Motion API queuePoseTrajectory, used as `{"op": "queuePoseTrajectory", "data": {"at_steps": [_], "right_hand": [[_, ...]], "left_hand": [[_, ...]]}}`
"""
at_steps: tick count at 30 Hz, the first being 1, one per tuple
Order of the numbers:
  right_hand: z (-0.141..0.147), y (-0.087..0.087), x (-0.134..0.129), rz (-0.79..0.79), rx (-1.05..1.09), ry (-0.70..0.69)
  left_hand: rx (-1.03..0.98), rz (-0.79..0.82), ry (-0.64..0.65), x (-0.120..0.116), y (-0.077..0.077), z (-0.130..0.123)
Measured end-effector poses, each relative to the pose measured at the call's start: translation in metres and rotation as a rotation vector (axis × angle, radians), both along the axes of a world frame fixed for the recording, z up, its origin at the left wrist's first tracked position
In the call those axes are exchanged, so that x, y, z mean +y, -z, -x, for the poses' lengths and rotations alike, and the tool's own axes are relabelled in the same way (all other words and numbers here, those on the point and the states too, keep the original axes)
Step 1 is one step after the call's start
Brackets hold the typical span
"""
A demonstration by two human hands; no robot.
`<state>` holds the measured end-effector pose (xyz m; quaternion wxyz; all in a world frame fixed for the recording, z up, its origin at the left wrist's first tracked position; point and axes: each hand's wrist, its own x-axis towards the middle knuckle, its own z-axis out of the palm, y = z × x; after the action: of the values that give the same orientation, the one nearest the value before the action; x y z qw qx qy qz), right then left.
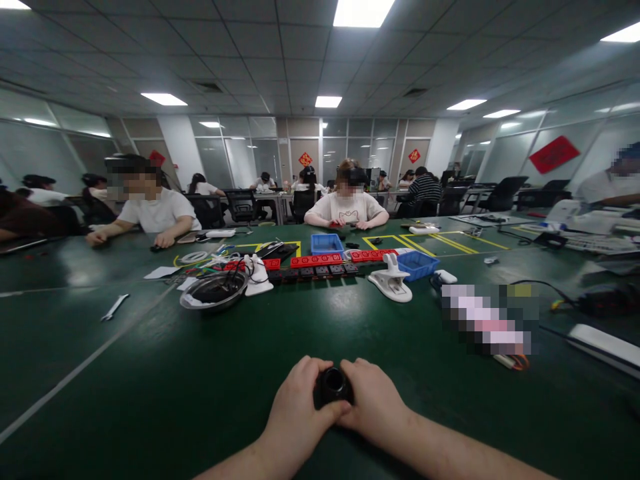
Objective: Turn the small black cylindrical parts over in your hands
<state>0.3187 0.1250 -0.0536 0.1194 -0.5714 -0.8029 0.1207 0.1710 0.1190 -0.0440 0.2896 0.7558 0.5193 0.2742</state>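
Observation:
My left hand (301, 399) and my right hand (371, 395) are wrapped around a small black round part (334, 380) from either side. Its top faces me, with a dark round opening ringed by a glossy rim. The thumbs come together at the near side, while the fingers curl over the far edges and cover most of its body. What kind of part it is, I cannot make out. Beneath both hands lies the green tabletop (210, 393).
Farther back stand a clear bowl of black cables (214, 293), a white clamp (391, 280), blue trays (327, 244) and red and black socket strips (316, 260). A wrench (115, 307) lies left. At right is a white bar (605, 348). Several people sit around.

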Motion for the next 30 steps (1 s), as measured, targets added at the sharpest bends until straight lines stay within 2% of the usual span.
{"op": "queuePoseTrajectory", "data": {"at_steps": [3, 7, 11, 13, 19, 30], "right_hand": [[0.001, 0.0, -0.003, -0.027, 0.006, -0.019], [-0.008, -0.003, 0.0, -0.028, 0.143, -0.152], [-0.023, -0.01, 0.007, 0.122, 0.259, -0.384], [-0.029, -0.012, 0.01, 0.184, 0.286, -0.448], [-0.031, -0.01, 0.013, 0.187, 0.285, -0.433], [-0.031, -0.013, 0.016, 0.186, 0.268, -0.519]], "left_hand": [[-0.003, -0.026, -0.01, 0.0, -0.001, 0.001], [-0.061, 0.005, 0.128, 0.003, -0.005, 0.006], [-0.093, 0.087, 0.254, 0.004, -0.009, 0.012], [-0.102, 0.103, 0.275, 0.003, -0.011, 0.013], [-0.099, 0.106, 0.293, 0.004, -0.011, 0.012], [-0.071, 0.112, 0.297, 0.007, -0.009, 0.013]]}}
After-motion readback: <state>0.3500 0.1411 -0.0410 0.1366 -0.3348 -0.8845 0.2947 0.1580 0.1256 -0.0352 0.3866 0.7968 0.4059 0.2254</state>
